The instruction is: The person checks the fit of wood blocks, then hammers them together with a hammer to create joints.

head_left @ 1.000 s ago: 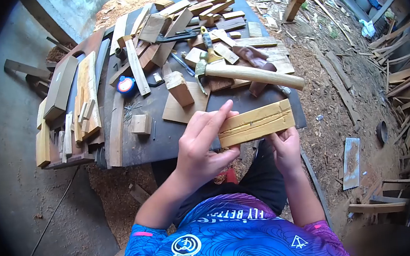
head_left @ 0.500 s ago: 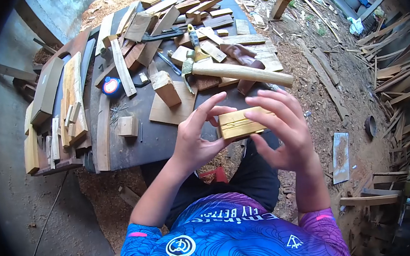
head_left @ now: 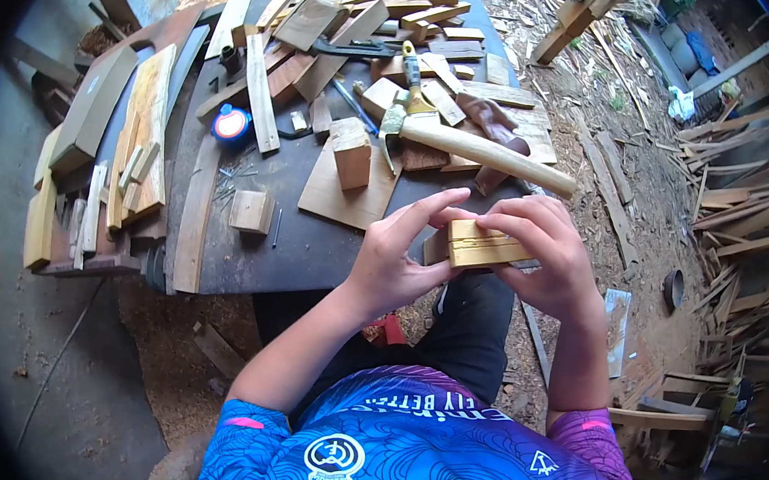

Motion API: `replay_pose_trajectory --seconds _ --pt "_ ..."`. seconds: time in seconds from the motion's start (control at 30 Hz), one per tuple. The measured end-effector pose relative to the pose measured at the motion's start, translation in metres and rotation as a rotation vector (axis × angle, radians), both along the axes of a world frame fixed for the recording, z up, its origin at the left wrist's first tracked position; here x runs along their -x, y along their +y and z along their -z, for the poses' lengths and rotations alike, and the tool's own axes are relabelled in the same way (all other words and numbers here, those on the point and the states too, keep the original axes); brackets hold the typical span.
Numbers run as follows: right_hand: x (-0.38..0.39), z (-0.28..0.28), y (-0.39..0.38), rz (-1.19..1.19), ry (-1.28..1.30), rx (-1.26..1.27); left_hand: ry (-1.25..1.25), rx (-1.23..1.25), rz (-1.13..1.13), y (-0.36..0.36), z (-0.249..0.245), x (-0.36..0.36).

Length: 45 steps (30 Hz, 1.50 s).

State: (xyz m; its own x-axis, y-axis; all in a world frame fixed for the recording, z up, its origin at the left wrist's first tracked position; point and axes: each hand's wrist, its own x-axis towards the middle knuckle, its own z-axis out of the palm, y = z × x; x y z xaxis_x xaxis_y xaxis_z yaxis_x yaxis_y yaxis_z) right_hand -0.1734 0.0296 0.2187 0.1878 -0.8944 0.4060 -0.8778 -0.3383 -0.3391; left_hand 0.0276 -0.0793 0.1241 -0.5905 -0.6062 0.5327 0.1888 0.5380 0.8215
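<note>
Here both hands, left hand (head_left: 396,262) and right hand (head_left: 548,257), pinched the wood block (head_left: 482,243) between fingertips, near the hammer (head_left: 468,144).

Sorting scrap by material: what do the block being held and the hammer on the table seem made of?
The block: likely bare, unfinished wood, pale yellow with grain and a dark groove. The hammer: handle looks like smooth light wood; head probably metal, dull grey-green, finish unclear.
</note>
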Motion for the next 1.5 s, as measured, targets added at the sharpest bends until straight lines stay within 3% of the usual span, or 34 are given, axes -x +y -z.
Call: replay_pose_trajectory --seconds 0.23,0.57,0.7,0.8,0.87,0.97,1.0,1.03,1.1,1.33,1.5 --pt "-0.002 0.001 -0.005 -0.007 0.056 0.028 0.118 -0.087 -0.039 0.004 0.006 0.004" --pt "-0.011 0.001 -0.007 0.011 0.141 -0.048 0.076 -0.127 -0.069 0.006 0.017 0.001" --pt "-0.012 0.004 -0.007 0.033 0.149 -0.036 0.029 -0.076 -0.083 0.007 0.018 -0.005" --pt "-0.015 0.003 -0.007 0.044 0.170 -0.029 -0.009 0.127 -0.210 0.002 0.015 -0.028" --pt "-0.014 0.003 -0.005 0.056 0.169 -0.034 -0.099 0.253 -0.295 -0.006 0.011 -0.059" --pt "-0.014 0.006 -0.002 0.076 0.184 -0.036 -0.245 0.354 -0.612 -0.031 0.011 -0.111" --pt "-0.015 0.006 -0.002 0.083 0.203 -0.026 -0.268 0.322 -0.719 -0.043 0.014 -0.129" --pt "-0.016 0.007 -0.001 0.090 0.223 -0.014 -0.356 0.067 -0.808 -0.049 0.005 -0.143" --pt "-0.017 0.006 -0.002 0.101 0.234 -0.013 -0.670 0.147 -0.897 -0.082 0.012 -0.191" --pt "-0.019 -0.003 0.006 0.124 0.214 0.005 -0.894 0.203 -0.881 -0.140 0.026 -0.203" --pt "-0.008 -0.007 0.025 0.168 0.085 0.120 -0.898 0.256 -0.966 -0.161 0.026 -0.205"
